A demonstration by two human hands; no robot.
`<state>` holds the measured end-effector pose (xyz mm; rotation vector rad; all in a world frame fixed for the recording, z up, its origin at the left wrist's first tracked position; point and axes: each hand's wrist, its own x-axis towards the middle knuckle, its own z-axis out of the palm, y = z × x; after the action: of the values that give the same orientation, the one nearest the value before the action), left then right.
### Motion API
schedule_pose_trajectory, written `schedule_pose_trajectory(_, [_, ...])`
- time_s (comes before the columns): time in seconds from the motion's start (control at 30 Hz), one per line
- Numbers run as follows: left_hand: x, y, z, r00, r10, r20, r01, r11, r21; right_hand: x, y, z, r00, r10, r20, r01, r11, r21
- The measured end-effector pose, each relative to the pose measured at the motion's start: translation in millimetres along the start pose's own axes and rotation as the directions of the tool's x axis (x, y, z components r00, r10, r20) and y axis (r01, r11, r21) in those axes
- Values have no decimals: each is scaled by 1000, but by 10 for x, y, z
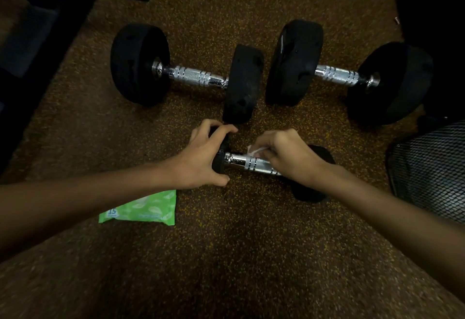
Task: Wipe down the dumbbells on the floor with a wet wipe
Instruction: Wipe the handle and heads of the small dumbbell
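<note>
A small dumbbell (pixel 247 163) with a chrome handle and black ends lies on the speckled floor, nearest to me. My left hand (pixel 203 157) grips its left black end, fingers curled over the top. My right hand (pixel 289 154) holds a white wet wipe (pixel 255 151) against the chrome handle, covering much of the handle's right part. Two larger dumbbells lie farther away: one at the left (pixel 191 76) and one at the right (pixel 337 74), both with chrome handles and thick black weights.
A green pack of wet wipes (pixel 143 209) lies on the floor under my left forearm. A black mesh basket (pixel 427 167) stands at the right. Dark equipment frames (pixel 50 17) occupy the upper left, and a dark mass fills the upper right.
</note>
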<state>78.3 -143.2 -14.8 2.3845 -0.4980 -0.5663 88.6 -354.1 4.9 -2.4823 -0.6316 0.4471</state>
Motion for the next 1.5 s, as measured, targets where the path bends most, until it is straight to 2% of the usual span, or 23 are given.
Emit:
schedule_pose_trajectory(0.1, [1, -11, 2, 1000, 1, 5, 0, 1000, -20, -126, 29, -73, 1000, -18, -1, 18, 1000, -12])
schedule_pose_trajectory(0.23, [1, -23, 4, 1000, -3, 5, 3, 1000, -31, -48, 83, -103, 998, 56, 26, -56, 998, 1])
schedule_pose_trajectory(0.4, [-3, -15, 1, 1000, -1, 10, 1, 1000, -27, -55, 0, 0, 997, -80, -5, 79, 996, -52])
schedule_pose_trajectory(0.47, [-5, -18, 4, 1000, 4, 6, -3, 1000, -24, -183, 16, -6, 992, -123, 28, 125, 989, -76])
schedule_pose_trajectory(0.57, [-11, -22, 12, 1000, 7, 0, -7, 1000, -25, -310, 79, -80, 991, -113, 65, 119, 989, -93])
schedule_pose_trajectory(0.7, [-10, -23, 8, 1000, 0, -8, 0, 999, -33, -188, 135, -93, 998, -53, -37, 49, 995, -83])
schedule_pose_trajectory(0.87, [0, -18, 3, 1000, 0, 8, 0, 1000, -17, -164, 15, 65, 989, -140, -49, 135, 986, -101])
schedule_pose_trajectory(1.0, [11, -37, 0, 1000, 1, 10, -1, 1000, -22, -357, 93, 18, 989, -150, -15, 147, 980, -137])
schedule_pose_trajectory(1.23, [-10, -33, 24, 1000, 2, -6, -2, 1000, -2, -152, 91, -6, 999, 18, -29, -20, 999, -46])
schedule_pose_trajectory(1.37, [-32, -22, 43, 1000, 0, -7, 0, 1000, 13, 175, 50, 0, 979, 150, 141, -150, 989, -9])
schedule_pose_trajectory(1.43, [-49, -19, 40, 1000, 2, -3, -2, 1000, 22, 279, 18, 18, 962, 174, 210, -180, 984, 12])
schedule_pose_trajectory(1.5, [-57, -16, 34, 1000, 4, -3, -4, 999, 32, 309, -26, 32, 964, 157, 215, -169, 985, 35])
